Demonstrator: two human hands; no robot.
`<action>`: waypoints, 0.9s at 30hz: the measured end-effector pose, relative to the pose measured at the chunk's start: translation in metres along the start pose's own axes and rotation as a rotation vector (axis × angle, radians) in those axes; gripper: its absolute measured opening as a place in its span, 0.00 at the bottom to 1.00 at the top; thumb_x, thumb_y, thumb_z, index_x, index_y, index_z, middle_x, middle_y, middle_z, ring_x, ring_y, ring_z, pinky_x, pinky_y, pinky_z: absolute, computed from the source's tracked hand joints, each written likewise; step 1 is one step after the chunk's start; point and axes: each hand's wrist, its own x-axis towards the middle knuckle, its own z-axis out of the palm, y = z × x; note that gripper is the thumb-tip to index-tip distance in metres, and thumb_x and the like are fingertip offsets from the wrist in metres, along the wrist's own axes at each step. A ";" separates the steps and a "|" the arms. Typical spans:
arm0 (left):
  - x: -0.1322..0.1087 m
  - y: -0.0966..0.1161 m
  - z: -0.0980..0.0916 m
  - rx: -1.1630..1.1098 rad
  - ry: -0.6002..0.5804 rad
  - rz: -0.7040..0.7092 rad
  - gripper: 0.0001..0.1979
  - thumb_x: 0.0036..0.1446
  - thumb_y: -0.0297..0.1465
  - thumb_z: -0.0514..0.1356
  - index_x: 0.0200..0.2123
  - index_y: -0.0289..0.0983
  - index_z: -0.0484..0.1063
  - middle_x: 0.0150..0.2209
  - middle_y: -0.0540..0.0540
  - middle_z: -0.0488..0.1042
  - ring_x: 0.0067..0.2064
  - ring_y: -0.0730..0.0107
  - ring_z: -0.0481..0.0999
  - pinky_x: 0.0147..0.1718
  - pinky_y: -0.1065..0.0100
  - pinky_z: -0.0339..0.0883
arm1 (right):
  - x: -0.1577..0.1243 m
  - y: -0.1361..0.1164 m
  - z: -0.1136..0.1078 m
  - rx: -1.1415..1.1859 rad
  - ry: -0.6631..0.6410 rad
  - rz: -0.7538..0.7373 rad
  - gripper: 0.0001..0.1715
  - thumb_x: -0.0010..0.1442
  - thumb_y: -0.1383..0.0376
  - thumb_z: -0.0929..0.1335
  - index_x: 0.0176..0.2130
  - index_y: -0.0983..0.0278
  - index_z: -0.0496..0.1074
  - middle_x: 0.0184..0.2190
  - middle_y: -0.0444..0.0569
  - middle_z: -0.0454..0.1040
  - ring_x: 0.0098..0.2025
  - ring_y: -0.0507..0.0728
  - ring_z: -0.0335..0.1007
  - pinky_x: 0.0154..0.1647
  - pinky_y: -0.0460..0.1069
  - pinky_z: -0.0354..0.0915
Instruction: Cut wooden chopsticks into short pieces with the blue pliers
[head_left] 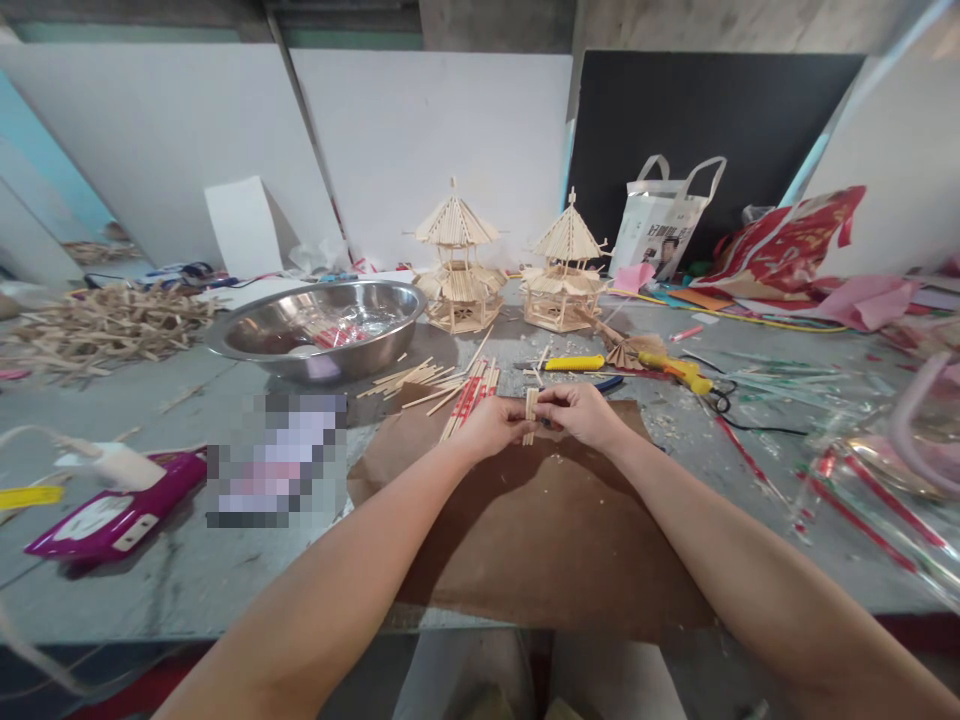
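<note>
Between my two hands stands a small bundle of short wooden sticks (531, 402), held upright over a brown board (555, 540). My left hand (493, 424) is closed on the bundle from the left. The fingers of my right hand (576, 410) pinch it from the right side. Just beyond my left hand lie chopsticks in red-printed wrappers (472, 388), with loose wooden sticks (416, 378) fanned out beside them. A yellow utility knife (574, 363) rests past my right hand, and dark-handled pliers (609, 384) lie near it.
Two stick-built pagoda models (459, 285) stand at the back. A steel basin (322, 330) holds plastic wrappers. At left are a stick pile (105, 325), a purple power strip (124, 510) and a blurred-out flat object (277, 460). A yellow glue gun (679, 372) with cord lies right.
</note>
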 end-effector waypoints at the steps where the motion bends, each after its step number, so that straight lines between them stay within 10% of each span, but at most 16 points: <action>1: 0.000 0.000 0.000 0.008 0.001 -0.005 0.11 0.45 0.35 0.54 0.22 0.32 0.69 0.17 0.53 0.65 0.21 0.80 0.64 0.20 0.78 0.56 | 0.000 0.000 0.000 -0.002 -0.002 0.000 0.11 0.44 0.62 0.65 0.27 0.68 0.71 0.18 0.42 0.66 0.18 0.46 0.56 0.20 0.43 0.54; 27: 0.001 -0.006 0.001 -0.056 -0.079 -0.116 0.12 0.43 0.37 0.55 0.23 0.33 0.69 0.18 0.52 0.66 0.22 0.77 0.67 0.20 0.77 0.59 | -0.002 0.002 0.003 -0.197 -0.035 -0.037 0.11 0.46 0.64 0.65 0.28 0.68 0.73 0.23 0.45 0.72 0.25 0.50 0.64 0.26 0.44 0.57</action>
